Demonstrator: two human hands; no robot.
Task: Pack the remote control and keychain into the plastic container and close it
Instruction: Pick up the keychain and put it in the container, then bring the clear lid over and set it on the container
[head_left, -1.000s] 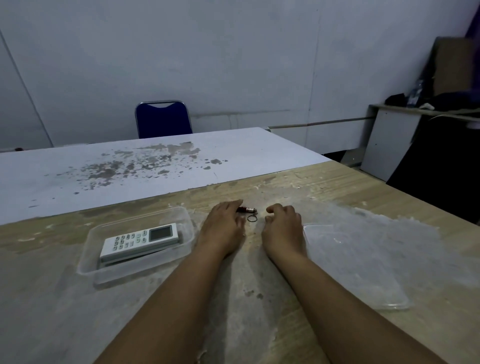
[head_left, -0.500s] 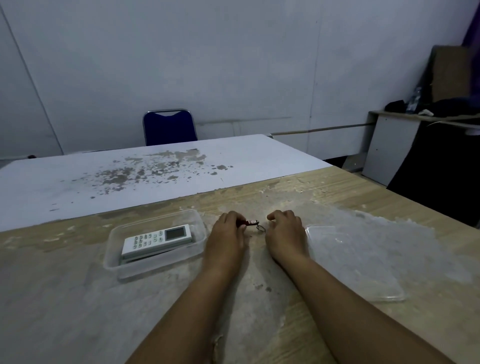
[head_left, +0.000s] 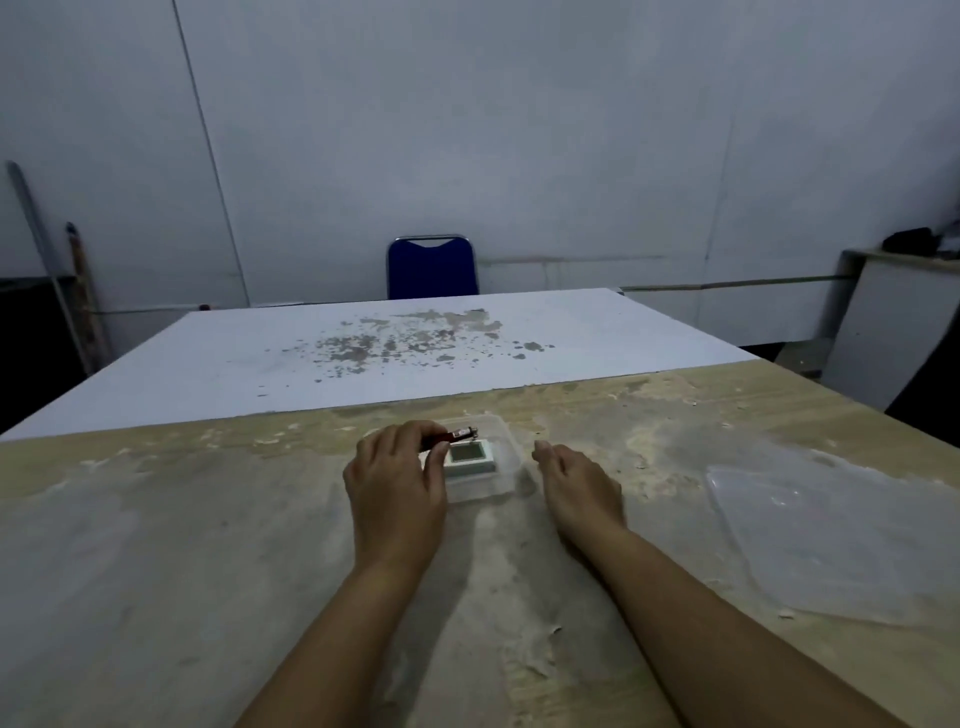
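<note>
My left hand (head_left: 396, 486) pinches a small red and silver keychain (head_left: 456, 435) and holds it just above the clear plastic container (head_left: 506, 453). Inside the container lies the white remote control (head_left: 470, 458), of which only the display end shows; my left hand covers the remainder. My right hand (head_left: 576, 486) rests flat on the wooden table, to the right of the container, fingers loosely together, holding nothing. The clear lid (head_left: 831, 540) lies flat on the table at the far right.
The worn wooden table (head_left: 208, 545) meets a white tabletop (head_left: 363, 353) with peeled patches behind it. A blue chair (head_left: 432, 267) stands at the far side. A white cabinet (head_left: 893, 322) is off to the right.
My left hand has lifted the keychain off the table and carried it left over the container. My right hand has let go and stayed on the table. The camera has turned left.
</note>
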